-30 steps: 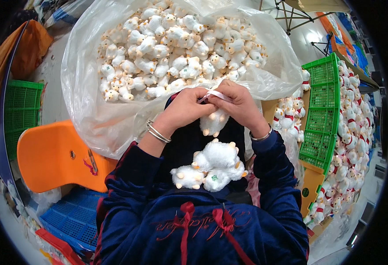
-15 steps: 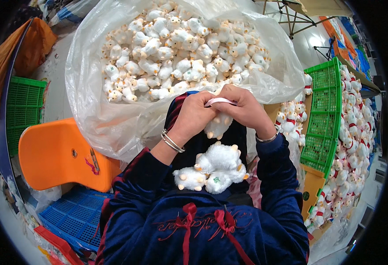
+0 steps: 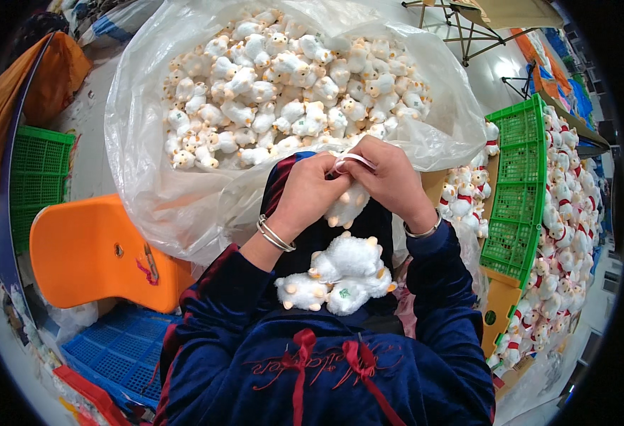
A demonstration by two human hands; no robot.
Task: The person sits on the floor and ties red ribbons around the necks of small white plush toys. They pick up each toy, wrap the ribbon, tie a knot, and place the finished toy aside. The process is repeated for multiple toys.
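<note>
Head view: nearest is the wearer's dark blue velvety top [image 3: 212,373], w/ red bows [image 3: 303,341] at the chest. Just beyond, on the lap, 3 white plush toys lie bunched & touching: one on top [image 3: 347,255], one lower L [image 3: 301,292], one lower R w/ a green mark [image 3: 362,290]. Past them, btwn the knees approx., both hands meet over a 4th plush toy [image 3: 346,207], hanging below the fingers, its small pale feet toward the lap. L hand [image 3: 306,190]: thumb & fingertips pinched tog. on a pale ribbon [image 3: 360,157]. R hand [image 3: 391,179]: likewise pinching the ribbon, which loops up over its fingers; other fingers curled. Toy's head is hidden behind the hands.

To the L, an orange chair [image 3: 78,248] w/ a small tool [image 3: 151,264] & red thread on it; blue crate [image 3: 117,358] below it. Beyond the hands, a big clear plastic bag [image 3: 159,202] lies open, full of similar white toys [image 3: 273,92]. To the R, a green crate [image 3: 514,188], w/ red-ribboned toys [image 3: 564,234] heaped alongside. Far L, another green crate [image 3: 39,170]; far R, a folding frame [image 3: 464,35].
</note>
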